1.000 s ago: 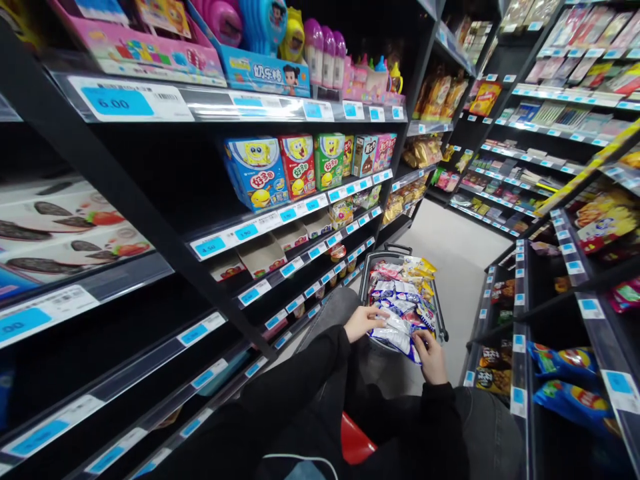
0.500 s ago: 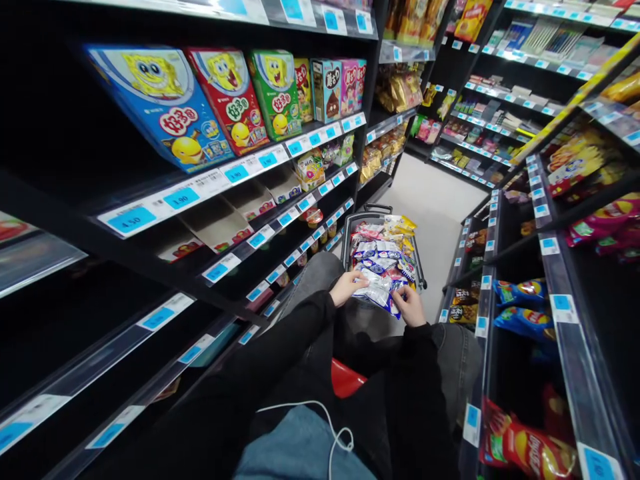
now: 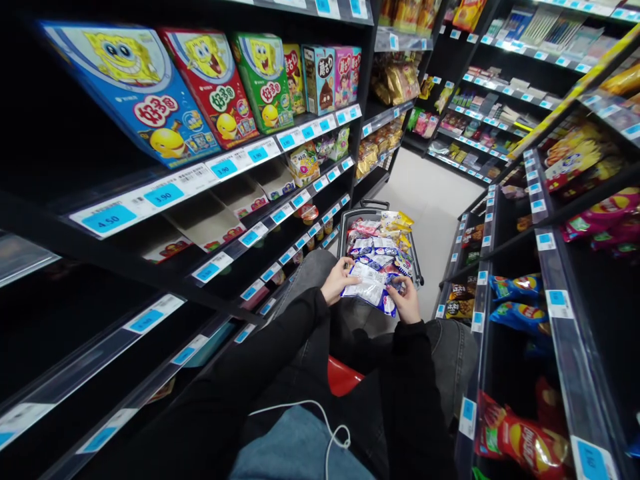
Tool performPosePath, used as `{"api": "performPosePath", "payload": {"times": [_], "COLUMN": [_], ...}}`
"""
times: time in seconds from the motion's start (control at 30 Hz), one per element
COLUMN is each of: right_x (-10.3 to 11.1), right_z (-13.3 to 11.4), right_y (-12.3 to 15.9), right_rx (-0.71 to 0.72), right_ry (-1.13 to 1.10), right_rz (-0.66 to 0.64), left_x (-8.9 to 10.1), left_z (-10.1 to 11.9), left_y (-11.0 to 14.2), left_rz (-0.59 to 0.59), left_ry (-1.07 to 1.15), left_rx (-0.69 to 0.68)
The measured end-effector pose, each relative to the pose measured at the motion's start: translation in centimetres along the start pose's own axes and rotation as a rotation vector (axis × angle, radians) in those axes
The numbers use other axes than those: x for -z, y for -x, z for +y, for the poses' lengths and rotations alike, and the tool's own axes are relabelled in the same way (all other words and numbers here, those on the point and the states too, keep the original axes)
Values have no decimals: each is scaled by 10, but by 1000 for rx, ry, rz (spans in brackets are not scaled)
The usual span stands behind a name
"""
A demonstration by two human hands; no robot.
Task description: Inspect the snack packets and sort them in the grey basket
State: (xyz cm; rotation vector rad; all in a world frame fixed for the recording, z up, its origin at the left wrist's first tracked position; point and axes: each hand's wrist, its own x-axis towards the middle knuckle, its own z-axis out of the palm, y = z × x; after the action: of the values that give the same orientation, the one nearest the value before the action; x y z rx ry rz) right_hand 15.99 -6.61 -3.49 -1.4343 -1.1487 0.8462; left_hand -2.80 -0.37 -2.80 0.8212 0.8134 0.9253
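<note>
A blue-and-white snack bag (image 3: 367, 285) is stretched between my two hands, its pale printed side facing up. My left hand (image 3: 338, 281) pinches its left end, and my right hand (image 3: 405, 298) grips the right end. Just beyond it stands a dark shopping basket (image 3: 418, 265) with a black handle, filled with several snack bags. Blue-and-white packets (image 3: 375, 247) lie in its middle and yellow packets (image 3: 397, 220) toward the far right. The held bag hides the near part of the basket.
Shelves with price tags line the left, holding a blue cartoon snack box (image 3: 133, 90), a red box (image 3: 210, 87) and a green box (image 3: 265, 80). Lower shelves at right hold blue chip bags (image 3: 516, 313) and a red chip bag (image 3: 525, 437). Pale floor (image 3: 425, 180) runs between them.
The view has tilted down and closer to the left shelf. My left hand has shifted to the bag's left end, and the bag now looks raised and spread flatter between both hands.
</note>
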Motion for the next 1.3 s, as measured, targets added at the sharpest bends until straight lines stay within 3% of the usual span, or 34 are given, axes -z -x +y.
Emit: {"api": "performPosePath", "payload": {"times": [0.2,0.33,0.53,0.63,1.17,1.3], "right_x": [-3,-6,0,5,-3,-8], "right_z": [0,10,18,12,27,31], "right_y": [2,0,1,4,-1,-2], "right_rx": [59,41,-236,-293,-216,-213], "right_ry": [-145,-203,-401,-465,-569,-543], "right_rz": [54,50,-115,-161,-127,-46], "left_x": [-3,-1,7,10,14,15], "left_z": [-1,-6,-10,-10,-16,-19], "left_y": [0,-4,-13,-15,-20,-22], "left_rz": [-118,-29,113,134,151,165], "left_ry": [163,89,-4,-9,-48,-58], "left_rx": [117,53,-73,-75,-135,-150]}}
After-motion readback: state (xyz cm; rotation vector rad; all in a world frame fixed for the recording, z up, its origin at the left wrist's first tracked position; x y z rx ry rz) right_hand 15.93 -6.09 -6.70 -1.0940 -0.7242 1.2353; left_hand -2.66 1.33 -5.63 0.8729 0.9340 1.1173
